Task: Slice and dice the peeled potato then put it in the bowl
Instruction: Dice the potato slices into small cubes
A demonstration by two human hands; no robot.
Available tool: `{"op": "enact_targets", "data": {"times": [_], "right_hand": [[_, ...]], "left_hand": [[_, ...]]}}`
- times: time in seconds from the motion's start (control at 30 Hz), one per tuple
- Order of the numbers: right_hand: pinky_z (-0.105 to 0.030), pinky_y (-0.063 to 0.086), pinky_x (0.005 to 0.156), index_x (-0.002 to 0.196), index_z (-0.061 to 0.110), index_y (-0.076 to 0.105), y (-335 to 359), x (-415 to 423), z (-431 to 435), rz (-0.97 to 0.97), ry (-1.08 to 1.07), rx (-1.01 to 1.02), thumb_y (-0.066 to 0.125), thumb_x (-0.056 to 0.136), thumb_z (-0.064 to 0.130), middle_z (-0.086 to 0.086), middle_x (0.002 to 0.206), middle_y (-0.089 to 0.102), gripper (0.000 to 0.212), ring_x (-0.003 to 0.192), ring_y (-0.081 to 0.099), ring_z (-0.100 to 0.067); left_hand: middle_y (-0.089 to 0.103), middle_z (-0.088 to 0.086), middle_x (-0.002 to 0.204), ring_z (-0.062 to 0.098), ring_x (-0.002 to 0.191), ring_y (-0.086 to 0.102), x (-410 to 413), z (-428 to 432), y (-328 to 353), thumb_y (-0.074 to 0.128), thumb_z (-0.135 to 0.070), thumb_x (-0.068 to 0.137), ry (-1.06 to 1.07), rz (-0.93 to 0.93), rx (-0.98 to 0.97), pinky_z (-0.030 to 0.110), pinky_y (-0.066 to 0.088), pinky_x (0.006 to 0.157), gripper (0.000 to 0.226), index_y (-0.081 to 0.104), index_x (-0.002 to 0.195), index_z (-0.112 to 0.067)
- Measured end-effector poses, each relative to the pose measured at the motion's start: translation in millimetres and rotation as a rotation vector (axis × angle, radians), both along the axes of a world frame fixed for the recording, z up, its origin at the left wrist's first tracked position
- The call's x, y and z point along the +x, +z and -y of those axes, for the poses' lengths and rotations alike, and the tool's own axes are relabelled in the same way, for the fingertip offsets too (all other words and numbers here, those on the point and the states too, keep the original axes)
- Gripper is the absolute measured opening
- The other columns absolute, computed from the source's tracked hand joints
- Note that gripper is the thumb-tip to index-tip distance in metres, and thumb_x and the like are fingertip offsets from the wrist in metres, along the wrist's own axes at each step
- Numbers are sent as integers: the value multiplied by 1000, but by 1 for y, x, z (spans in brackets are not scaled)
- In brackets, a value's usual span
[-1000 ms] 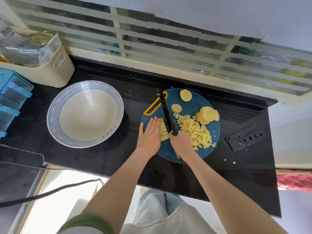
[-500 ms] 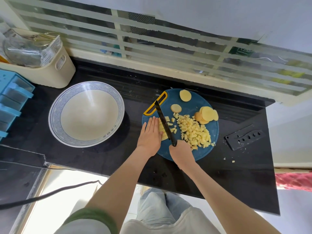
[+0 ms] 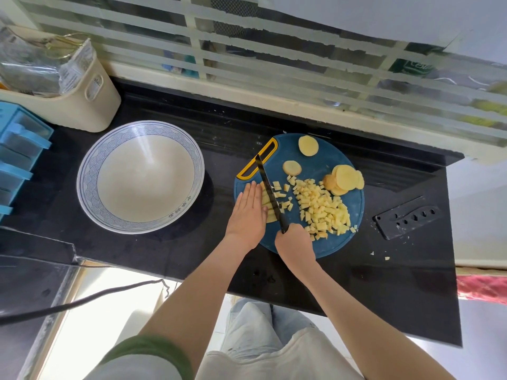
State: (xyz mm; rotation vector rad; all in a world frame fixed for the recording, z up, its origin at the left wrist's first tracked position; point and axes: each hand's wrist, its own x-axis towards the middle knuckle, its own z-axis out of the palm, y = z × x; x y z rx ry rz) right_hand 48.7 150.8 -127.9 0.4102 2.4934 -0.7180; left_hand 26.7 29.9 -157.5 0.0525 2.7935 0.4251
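Observation:
A round blue cutting board [image 3: 323, 157] with a yellow handle lies on the black counter. A heap of diced potato [image 3: 321, 207] covers its middle. Several round potato slices [image 3: 344, 179] lie at its far side. My right hand [image 3: 295, 241] grips the handle of a black knife [image 3: 270, 192], whose blade lies across potato strips [image 3: 267, 208]. With straight fingers my left hand [image 3: 248, 212] rests flat on those strips, left of the blade. The white bowl [image 3: 90, 171] with a blue patterned rim stands left of the board and holds nothing.
A black knife sheath [image 3: 406, 218] lies right of the board, with a few potato bits near it. A cream basket [image 3: 90, 102] with bags stands at the back left, blue drawers [image 3: 16, 157] at the left edge. A frosted window runs behind the counter.
The knife has shifted left across the strips, and more diced pieces lie right of the blade. My left hand has stayed flat on the strips.

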Motion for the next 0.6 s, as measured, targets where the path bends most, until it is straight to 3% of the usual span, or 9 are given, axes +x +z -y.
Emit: {"op": "enact_targets", "data": {"times": [0.4, 0.6], "right_hand": [[-30, 41, 61, 90, 6, 50, -2, -6, 1, 24, 1, -4, 48, 96, 17, -1, 73, 47, 13, 74, 53, -20], [-30, 42, 62, 89, 8, 48, 0, -5, 1, 20, 5, -5, 48, 96, 18, -5, 82, 52, 12, 75, 54, -20]], "left_hand": [[-6, 10, 160, 21, 148, -8, -1, 1, 1, 15, -28, 105, -1, -4, 9, 31, -4, 120, 55, -5, 151, -5], [-7, 10, 160, 21, 148, -8, -1, 1, 3, 15, -27, 105, -5, 1, 5, 30, -6, 118, 55, -5, 151, -5]]}}
